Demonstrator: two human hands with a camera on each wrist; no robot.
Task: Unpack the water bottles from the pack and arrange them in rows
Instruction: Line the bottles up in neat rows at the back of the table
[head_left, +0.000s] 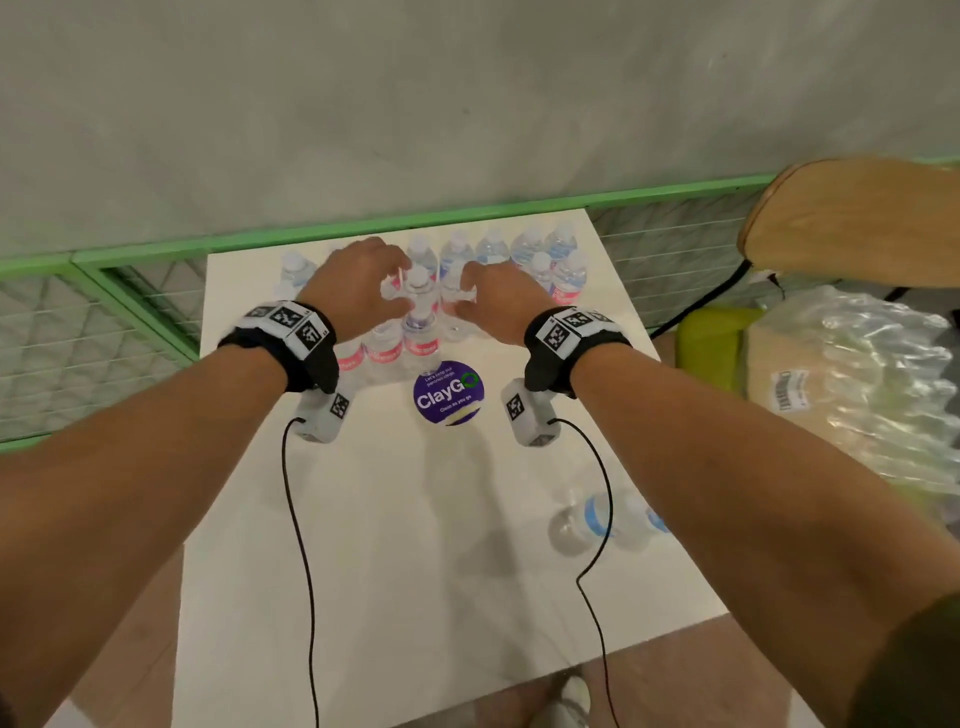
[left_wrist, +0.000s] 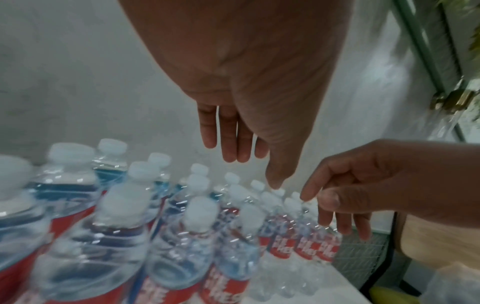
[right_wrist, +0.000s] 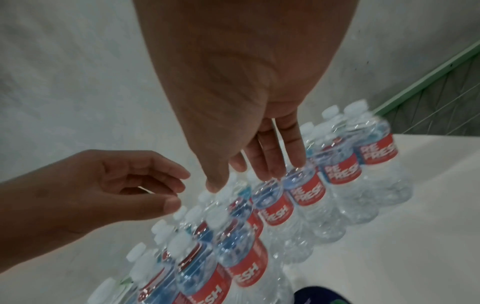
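Several clear water bottles (head_left: 422, 338) with white caps and red labels stand upright in rows at the far end of the white table (head_left: 415, 545). Both my hands hover over the middle of these rows and hold nothing. My left hand (head_left: 384, 291) has its fingers relaxed above the caps (left_wrist: 200, 181). My right hand (head_left: 467, 304) reaches down with straight fingers (right_wrist: 275, 164) to the shoulders of the front-row bottles (right_wrist: 306, 189). Two more bottles (head_left: 597, 522) with blue labels lie on their sides near the table's front right edge.
A round purple sticker (head_left: 449, 393) sits on the table just in front of the rows. Crumpled clear plastic wrap (head_left: 878, 395) lies to the right of the table beside a wooden chair (head_left: 857, 223). A green rail (head_left: 415, 223) runs behind the table below the grey wall.
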